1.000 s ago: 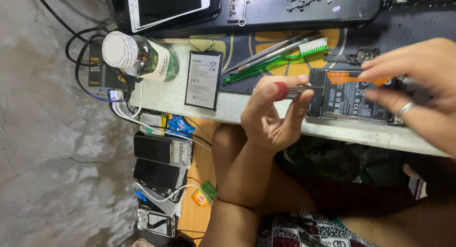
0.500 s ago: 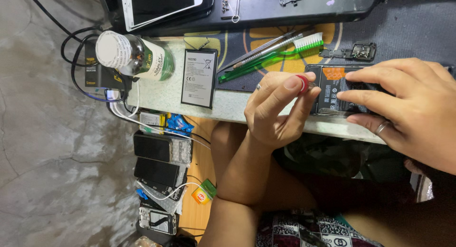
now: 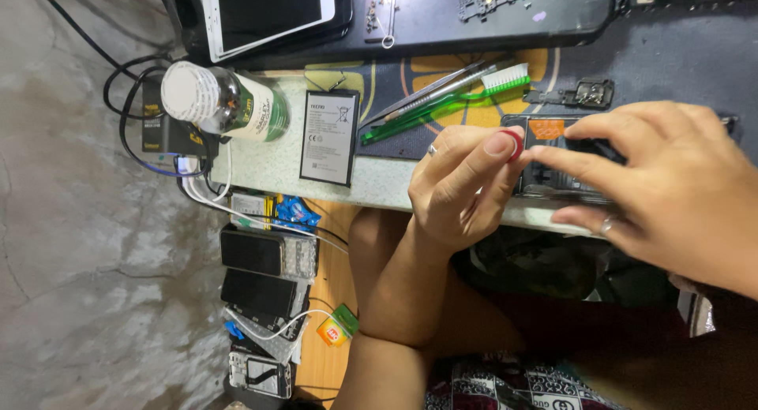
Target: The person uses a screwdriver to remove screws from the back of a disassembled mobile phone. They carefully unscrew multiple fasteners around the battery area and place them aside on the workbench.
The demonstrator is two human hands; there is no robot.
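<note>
Two hands: both at work over an opened phone at the right end of the surface (image 3: 371, 190).
Far left: bottle (image 3: 225, 102) with a white cap lying on its side near the surface's edge; black adapter (image 3: 162, 130) with cables beside it.
Below the edge: several phones (image 3: 264, 252) stacked on a lower wooden shelf.
Left of centre: flat phone battery (image 3: 329, 137) lying on the surface, well apart from both hands.
Centre: green toothbrush (image 3: 442, 102) and metal tweezers (image 3: 430, 90) side by side on the dark mat (image 3: 671, 55).
Left hand (image 3: 458, 189): fingers curled, thumb and forefinger pinching a small red-tipped tool (image 3: 515, 145) against the phone's edge.
Opened phone (image 3: 557, 161): back off, orange strip showing, lying at the surface's front edge, between the two hands.
Right hand (image 3: 663, 197): fingers spread and pressed down on the phone, pinching nothing; ring on one finger.
</note>
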